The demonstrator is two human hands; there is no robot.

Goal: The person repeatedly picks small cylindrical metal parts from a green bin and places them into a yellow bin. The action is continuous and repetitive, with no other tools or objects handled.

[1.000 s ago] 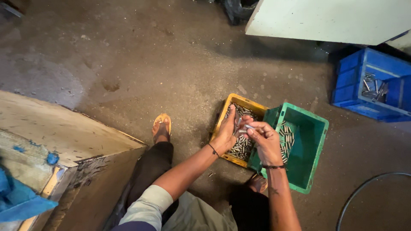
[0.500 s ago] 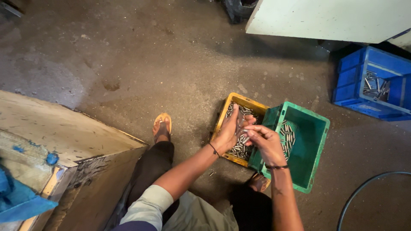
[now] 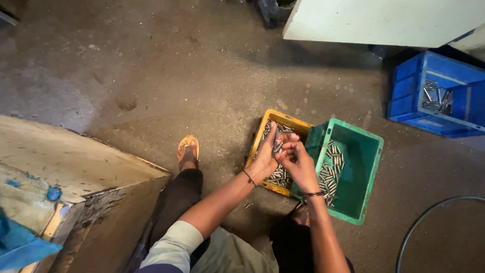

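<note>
A yellow bin full of small metal pins sits on the floor, with a green bin tilted against its right side and holding several more pins. My left hand is over the yellow bin, fingers closed around a few metal pins. My right hand meets it from the right, fingertips pinching at the same pins.
A blue bin with metal parts stands at the far right, under a pale panel. A wooden box fills the left. My sandalled foot rests left of the yellow bin. A black cable curves at lower right.
My right hand has moved left from the green bin's edge to join the left hand over the yellow bin.
</note>
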